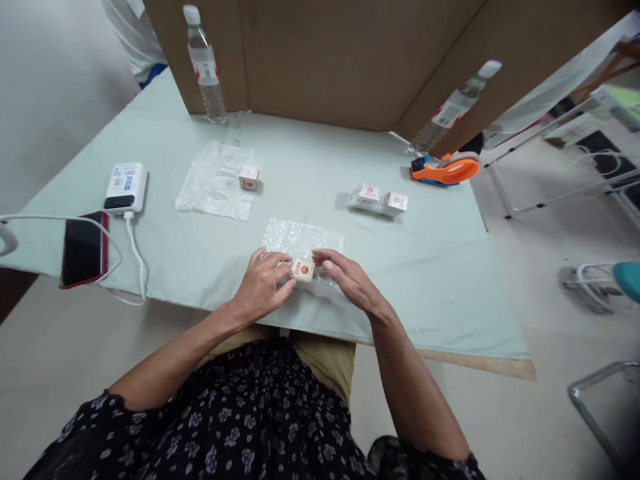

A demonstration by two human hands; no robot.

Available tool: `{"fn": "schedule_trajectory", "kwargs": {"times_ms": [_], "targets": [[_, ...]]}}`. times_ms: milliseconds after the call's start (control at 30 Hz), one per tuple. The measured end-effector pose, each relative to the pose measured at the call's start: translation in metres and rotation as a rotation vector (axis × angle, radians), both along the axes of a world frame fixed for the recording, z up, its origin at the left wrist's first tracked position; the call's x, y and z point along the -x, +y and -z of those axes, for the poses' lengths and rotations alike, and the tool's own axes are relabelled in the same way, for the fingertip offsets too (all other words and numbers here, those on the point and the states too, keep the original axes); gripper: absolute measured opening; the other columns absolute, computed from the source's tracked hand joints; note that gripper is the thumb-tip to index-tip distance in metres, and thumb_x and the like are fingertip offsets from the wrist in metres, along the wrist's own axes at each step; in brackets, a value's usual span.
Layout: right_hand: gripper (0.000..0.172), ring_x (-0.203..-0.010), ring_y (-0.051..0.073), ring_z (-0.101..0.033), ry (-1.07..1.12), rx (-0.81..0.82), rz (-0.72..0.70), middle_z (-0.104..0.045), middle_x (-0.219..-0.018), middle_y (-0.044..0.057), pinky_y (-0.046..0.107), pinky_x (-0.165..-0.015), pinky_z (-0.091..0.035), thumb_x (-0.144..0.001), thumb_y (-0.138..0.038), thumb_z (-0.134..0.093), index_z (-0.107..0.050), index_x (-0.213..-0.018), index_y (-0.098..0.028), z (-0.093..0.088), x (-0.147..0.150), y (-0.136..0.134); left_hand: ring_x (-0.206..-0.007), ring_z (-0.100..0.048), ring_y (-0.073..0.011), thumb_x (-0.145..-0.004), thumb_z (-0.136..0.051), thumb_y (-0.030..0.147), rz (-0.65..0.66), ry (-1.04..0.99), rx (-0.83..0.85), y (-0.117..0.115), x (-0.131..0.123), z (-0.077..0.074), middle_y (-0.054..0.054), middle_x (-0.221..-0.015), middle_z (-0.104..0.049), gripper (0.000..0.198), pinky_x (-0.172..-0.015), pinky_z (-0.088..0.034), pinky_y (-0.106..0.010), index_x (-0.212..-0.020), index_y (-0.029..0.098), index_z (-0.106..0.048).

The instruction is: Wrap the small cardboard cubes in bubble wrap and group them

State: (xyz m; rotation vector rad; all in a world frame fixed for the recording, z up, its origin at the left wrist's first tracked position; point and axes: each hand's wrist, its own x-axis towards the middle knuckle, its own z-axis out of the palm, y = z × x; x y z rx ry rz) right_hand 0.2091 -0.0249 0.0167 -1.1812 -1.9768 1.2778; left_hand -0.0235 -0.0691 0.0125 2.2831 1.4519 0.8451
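Observation:
A small cream box with red print (303,269) lies on a sheet of bubble wrap (300,235) near the table's front edge. My left hand (267,279) has its bent fingers and thumb on the box's left end, closed on it. On the other side my right hand (349,277) is held with fingers stretched out and thumb apart, close to the box's right end; whether it touches cannot be made out. Part of the bubble wrap shows below the box, between the hands. A similar box (249,177) sits on another bubble-wrap sheet (210,183) further left.
Two wrapped little boxes (379,201) lie to the right, before an orange tape dispenser (447,169). Water bottles (205,73) (453,113) stand against a cardboard panel (325,60). On the left are a power bank (127,188), a cable and a phone (84,249).

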Motion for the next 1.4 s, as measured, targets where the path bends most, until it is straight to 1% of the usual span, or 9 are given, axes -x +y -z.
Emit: {"fn": "schedule_trajectory", "kwargs": {"times_ms": [167,267,333,633,1033,1100,1233,1300,1400], "targets": [[0.036,-0.111,0.026,-0.066,-0.007,-0.085,0.066,-0.071,-0.118,0.008,0.042,-0.096,-0.052,-0.083,-0.047,-0.072,-0.068,-0.112,-0.025,-0.004,-0.005,-0.011,-0.111,-0.068,-0.0256,-0.084,-0.064,0.021,-0.057,-0.160,0.149,0.019,-0.004,0.003,-0.009,-0.116,-0.074,0.008,-0.109,-0.041,-0.052,-0.076,0.019,-0.066],[0.012,-0.103,0.023,-0.067,0.028,-0.153,0.159,-0.073,-0.107,0.007,0.040,-0.095,-0.050,-0.085,-0.035,-0.069,-0.067,-0.086,-0.023,0.006,0.005,-0.012,-0.111,-0.068,-0.0249,-0.082,-0.066,0.023,-0.059,-0.284,0.253,0.026,-0.005,0.005,-0.009,-0.117,-0.074,0.008,-0.105,-0.046,-0.046,-0.076,0.019,-0.066],[0.013,-0.100,0.022,-0.068,0.090,-0.120,0.210,-0.073,-0.103,0.007,0.038,-0.093,-0.050,-0.085,-0.032,-0.066,-0.065,-0.078,-0.022,0.014,0.012,-0.011,-0.109,-0.069,-0.0231,-0.082,-0.066,0.025,-0.054,-0.359,0.317,0.029,-0.006,0.007,-0.009,-0.115,-0.075,0.009,-0.100,-0.050,-0.041,-0.076,0.019,-0.066],[0.014,-0.092,0.020,-0.067,0.194,-0.024,0.309,-0.073,-0.100,0.006,0.034,-0.084,-0.050,-0.081,-0.031,-0.068,-0.064,-0.072,-0.021,0.025,0.018,-0.011,-0.093,-0.069,-0.0182,-0.082,-0.067,0.027,-0.057,-0.441,0.365,0.032,-0.008,0.009,-0.005,-0.099,-0.075,0.013,-0.084,-0.052,-0.031,-0.072,0.019,-0.066],[0.016,-0.086,0.019,-0.066,0.147,-0.014,0.259,-0.073,-0.097,0.005,0.032,-0.078,-0.050,-0.082,-0.031,-0.065,-0.061,-0.070,-0.021,0.023,0.016,-0.008,-0.083,-0.066,-0.0155,-0.078,-0.067,0.023,-0.016,-0.396,0.409,0.041,-0.008,0.004,-0.002,-0.088,-0.074,0.010,-0.071,-0.046,-0.026,-0.068,0.018,-0.065],[0.012,-0.087,0.021,-0.066,0.022,-0.091,0.264,-0.073,-0.096,0.006,0.035,-0.079,-0.050,-0.084,-0.031,-0.063,-0.063,-0.077,-0.021,0.016,0.012,-0.012,-0.082,-0.065,-0.0155,-0.077,-0.068,0.022,-0.026,-0.383,0.441,0.041,-0.008,0.003,-0.002,-0.087,-0.074,0.008,-0.070,-0.045,-0.025,-0.070,0.018,-0.066],[0.011,-0.097,0.027,-0.063,-0.335,-0.529,0.417,-0.072,-0.102,0.010,0.044,-0.088,-0.046,-0.092,-0.022,-0.057,-0.067,-0.096,-0.023,-0.012,0.010,-0.033,-0.077,-0.063,-0.0150,-0.076,-0.070,0.028,-0.056,-0.347,0.499,0.044,-0.007,0.002,-0.001,-0.082,-0.071,0.013,-0.070,-0.045,-0.026,-0.069,0.018,-0.065],[0.017,-0.097,0.026,-0.062,-0.416,-0.684,0.328,-0.072,-0.104,0.010,0.043,-0.087,-0.046,-0.095,-0.018,-0.053,-0.068,-0.099,-0.023,-0.021,0.016,-0.042,-0.076,-0.061,-0.0148,-0.076,-0.071,0.030,-0.048,-0.332,0.500,0.046,-0.008,0.002,0.000,-0.079,-0.070,0.015,-0.070,-0.045,-0.027,-0.068,0.018,-0.064],[0.025,-0.096,0.024,-0.061,-0.493,-0.743,0.075,-0.070,-0.107,0.010,0.038,-0.083,-0.047,-0.096,-0.012,-0.046,-0.067,-0.108,-0.021,-0.018,0.032,-0.046,-0.076,-0.061,-0.0149,-0.077,-0.067,0.027,-0.020,-0.316,0.482,0.048,-0.009,0.001,0.000,-0.078,-0.068,0.013,-0.072,-0.046,-0.027,-0.068,0.018,-0.064]]}}
